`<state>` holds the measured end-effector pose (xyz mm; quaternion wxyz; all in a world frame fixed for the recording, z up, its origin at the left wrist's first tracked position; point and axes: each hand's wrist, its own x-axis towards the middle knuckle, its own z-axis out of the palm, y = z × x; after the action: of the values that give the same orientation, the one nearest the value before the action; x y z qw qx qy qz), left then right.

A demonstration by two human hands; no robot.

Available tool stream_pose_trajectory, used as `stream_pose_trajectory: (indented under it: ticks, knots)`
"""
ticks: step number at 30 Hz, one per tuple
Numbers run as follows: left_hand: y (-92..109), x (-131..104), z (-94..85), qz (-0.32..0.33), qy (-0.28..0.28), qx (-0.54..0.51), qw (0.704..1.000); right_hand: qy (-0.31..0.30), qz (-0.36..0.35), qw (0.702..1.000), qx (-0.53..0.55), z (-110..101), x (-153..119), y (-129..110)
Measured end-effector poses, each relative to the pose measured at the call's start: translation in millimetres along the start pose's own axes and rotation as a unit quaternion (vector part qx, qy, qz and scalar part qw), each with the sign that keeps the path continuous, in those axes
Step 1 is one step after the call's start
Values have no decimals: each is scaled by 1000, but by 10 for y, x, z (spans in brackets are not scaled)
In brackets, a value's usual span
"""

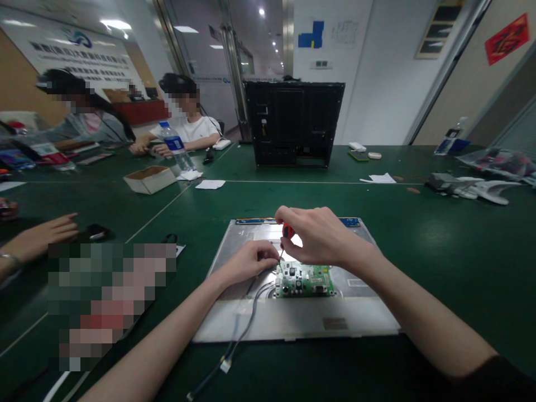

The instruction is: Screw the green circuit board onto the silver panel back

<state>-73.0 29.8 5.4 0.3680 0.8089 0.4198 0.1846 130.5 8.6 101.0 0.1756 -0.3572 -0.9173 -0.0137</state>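
Observation:
My right hand [316,237] is closed around a screwdriver [287,230] with a red and black handle. Its thin shaft points down at the upper left corner of a green circuit board [302,281]. Right beside the screwdriver's tip, my left hand [255,259] has its fingers pinched together at that corner; what lies between them is hidden. The board rests on the silver metal back of a flat display panel [364,315], which lies on the table. Grey and dark cables [252,312] run from the board's left side over the panel's front edge, ending in a white connector.
A black monitor housing [295,123] stands upright at the back of the green table [460,268]. An open carton [149,180] and a water bottle [178,148] are back left. Bagged items [498,164] lie at right. Two people sit far left; another person's hand [46,237] reaches in at left.

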Motion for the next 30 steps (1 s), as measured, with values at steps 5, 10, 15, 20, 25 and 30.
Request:
stream_pose_trajectory:
  ticks: [5, 10, 15, 20, 25, 30]
  knots:
    - [-17, -5, -1, -21, 4, 2, 1000, -1, -1, 1000, -1, 20, 4, 35]
    - [-12, -4, 0, -27, -4, -1, 1000, -9, 9, 1000, -11, 41, 19, 46]
    - [-6, 4, -4, -7, 1, 1, 1000, -9, 9, 1000, 0, 2, 5, 6]
    - [1, 3, -3, -13, 8, 6, 1000, 0, -4, 1000, 3, 5, -1, 16]
    - [-21, -4, -8, -31, 0, 7, 999, 1, 5, 1000, -14, 36, 8, 44]
    - [-28, -4, -11, -21, -3, 6, 1000, 1, 10, 1000, -16, 34, 11, 28]
